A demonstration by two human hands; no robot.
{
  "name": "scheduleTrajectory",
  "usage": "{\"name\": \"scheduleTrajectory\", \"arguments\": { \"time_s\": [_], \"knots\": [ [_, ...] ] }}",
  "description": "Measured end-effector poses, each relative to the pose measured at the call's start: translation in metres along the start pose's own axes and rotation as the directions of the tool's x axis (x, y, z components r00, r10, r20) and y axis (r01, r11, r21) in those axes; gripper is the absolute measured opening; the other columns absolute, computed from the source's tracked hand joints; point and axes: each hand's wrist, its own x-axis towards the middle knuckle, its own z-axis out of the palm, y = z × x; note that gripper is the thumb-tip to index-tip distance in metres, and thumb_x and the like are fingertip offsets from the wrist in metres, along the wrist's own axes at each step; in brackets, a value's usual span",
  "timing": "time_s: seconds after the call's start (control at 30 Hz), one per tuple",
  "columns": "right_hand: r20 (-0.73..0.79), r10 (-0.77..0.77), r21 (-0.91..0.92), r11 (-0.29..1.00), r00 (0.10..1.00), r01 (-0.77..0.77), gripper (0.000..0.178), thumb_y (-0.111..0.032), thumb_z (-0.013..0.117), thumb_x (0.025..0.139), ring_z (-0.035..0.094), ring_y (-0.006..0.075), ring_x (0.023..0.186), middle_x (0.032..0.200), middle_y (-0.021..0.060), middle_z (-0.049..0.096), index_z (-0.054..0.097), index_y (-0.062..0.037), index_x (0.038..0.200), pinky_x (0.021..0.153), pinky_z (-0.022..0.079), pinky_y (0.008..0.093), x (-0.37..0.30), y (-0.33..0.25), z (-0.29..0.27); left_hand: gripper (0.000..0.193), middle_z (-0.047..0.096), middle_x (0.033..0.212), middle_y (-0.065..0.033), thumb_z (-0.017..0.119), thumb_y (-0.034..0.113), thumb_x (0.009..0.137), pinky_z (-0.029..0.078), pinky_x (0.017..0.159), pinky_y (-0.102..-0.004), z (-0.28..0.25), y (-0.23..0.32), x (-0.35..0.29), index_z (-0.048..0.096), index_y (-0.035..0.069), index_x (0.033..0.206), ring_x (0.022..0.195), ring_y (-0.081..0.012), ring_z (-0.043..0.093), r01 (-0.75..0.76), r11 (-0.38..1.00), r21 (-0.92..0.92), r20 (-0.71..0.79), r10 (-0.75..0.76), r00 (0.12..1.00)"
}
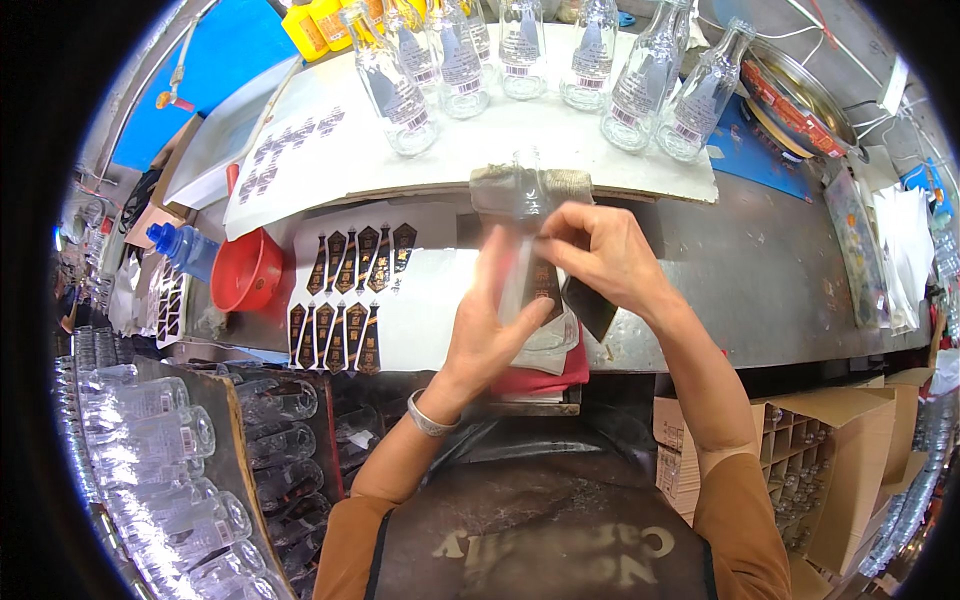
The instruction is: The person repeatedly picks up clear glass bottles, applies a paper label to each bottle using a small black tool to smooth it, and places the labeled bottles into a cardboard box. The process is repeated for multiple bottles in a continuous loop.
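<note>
With the clear bottle (pixel 522 275) as clock centre, a red bucket (pixel 247 272) and dark labels (pixel 340 336) lie towards nine o'clock. The left hand (pixel 492 325) sets its thumb on the bottle, fingers too blurred to tell their grip. Neck towards twelve, the bottle meets a padded rest (pixel 568 184); the right hand (pixel 598 258) pinches fingertips near its shoulder, on what I cannot tell.

Two hands (pixel 480 325), one red bucket (pixel 281 264), one bracelet (pixel 432 416)
</note>
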Motion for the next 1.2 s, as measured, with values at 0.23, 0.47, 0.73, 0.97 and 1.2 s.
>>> {"name": "scheduleTrajectory", "arguments": {
  "time_s": [0.23,0.47,0.73,0.97,1.2],
  "knots": [
    [-0.281,0.074,0.089,0.995,0.957,-0.051,0.027,-0.020,0.074,0.092,0.060,0.0061,0.071,0.076,0.0033,0.068,0.064,0.0035,0.100,0.065,0.050,0.0251,0.004,0.020,0.004,0.073,0.032,0.158,-0.0278,0.069,0.011,0.090,0.030,0.119,-0.0421,0.001,-0.002,0.003,0.035,-0.003,0.153,0.148,-0.0371,0.033,-0.195,0.959,0.205,-0.032,0.206,0.978],
    [-0.043,0.177,0.155,0.973,0.983,-0.168,0.067,-0.038,0.078,0.086,0.071,0.0247,0.089,0.119,0.0172,0.069,0.055,0.0012,0.135,0.081,0.055,0.0337,-0.046,0.022,0.021,0.052,0.034,0.159,-0.0203,0.065,0.009,0.094,0.035,0.115,-0.0426,-0.007,-0.003,0.029,0.055,0.007,0.145,0.143,-0.0333,0.040,-0.247,0.904,0.349,0.078,0.235,0.969],
    [-0.035,0.161,0.196,0.969,0.986,-0.152,0.070,-0.021,0.079,0.086,0.060,0.0096,0.060,0.125,0.0177,0.065,0.048,0.0060,0.142,0.057,0.050,0.0263,-0.053,0.020,0.024,0.054,0.035,0.156,-0.0269,0.070,0.012,0.090,0.039,0.112,-0.0462,-0.004,-0.007,0.027,0.057,0.007,0.143,0.140,-0.0402,0.042,-0.258,0.917,0.303,0.075,0.247,0.966],
    [-0.038,0.151,0.236,0.962,0.988,-0.138,0.069,-0.020,0.078,0.086,0.060,0.0086,0.061,0.125,0.0171,0.065,0.048,0.0065,0.142,0.057,0.051,0.0258,-0.055,0.022,0.025,0.054,0.035,0.156,-0.0270,0.070,0.013,0.090,0.040,0.112,-0.0463,-0.004,-0.006,0.026,0.057,0.006,0.142,0.139,-0.0406,0.043,-0.270,0.906,0.326,0.067,0.263,0.962],
    [-0.031,0.139,0.246,0.961,0.990,-0.127,0.067,-0.017,0.076,0.088,0.057,0.0055,0.063,0.125,0.0134,0.065,0.047,0.0054,0.144,0.059,0.049,0.0240,-0.057,0.028,0.027,0.052,0.036,0.155,-0.0273,0.070,0.013,0.090,0.040,0.112,-0.0458,-0.002,-0.007,0.026,0.058,0.005,0.140,0.137,-0.0419,0.045,-0.283,0.897,0.340,0.059,0.280,0.958]
  ]
}}
